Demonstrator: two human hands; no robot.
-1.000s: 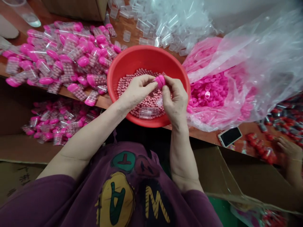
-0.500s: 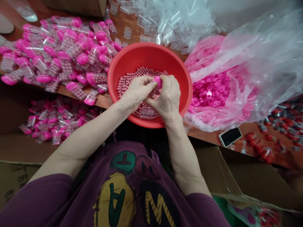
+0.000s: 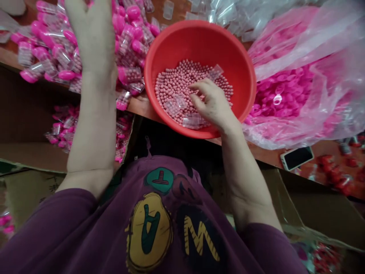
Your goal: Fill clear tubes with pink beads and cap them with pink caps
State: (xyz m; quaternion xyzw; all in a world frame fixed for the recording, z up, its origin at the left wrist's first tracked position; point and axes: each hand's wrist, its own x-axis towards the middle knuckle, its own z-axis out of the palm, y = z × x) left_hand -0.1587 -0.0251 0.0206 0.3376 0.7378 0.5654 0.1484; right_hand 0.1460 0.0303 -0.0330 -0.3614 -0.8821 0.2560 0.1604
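Observation:
My right hand [image 3: 212,101] is inside a red plastic bowl [image 3: 199,32], low over small pink beads [image 3: 176,82]. Its fingers are loosely curved and apart, with no held thing visible. Several clear plastic tubes [image 3: 191,121] lie on the beads around that hand. My left hand [image 3: 95,38] reaches over a heap of bead-filled clear tubes with pink caps [image 3: 129,74], left of the bowl. The top edge of the picture cuts off its fingertips, so I cannot see what they hold, if anything.
Right of the bowl, an open plastic bag [image 3: 322,125] holds loose pink caps [image 3: 285,93]. Behind it lie empty clear tubes [image 3: 225,13]. A phone [image 3: 297,158] rests near the table edge, beside red items [image 3: 332,171]. A lower cardboard box [image 3: 34,148] holds more filled tubes [image 3: 67,127].
My hands were together over the bowl at a pink-capped tube. The left has swung up and left to the heap; the right has lowered toward the beads and opened. The view has shifted.

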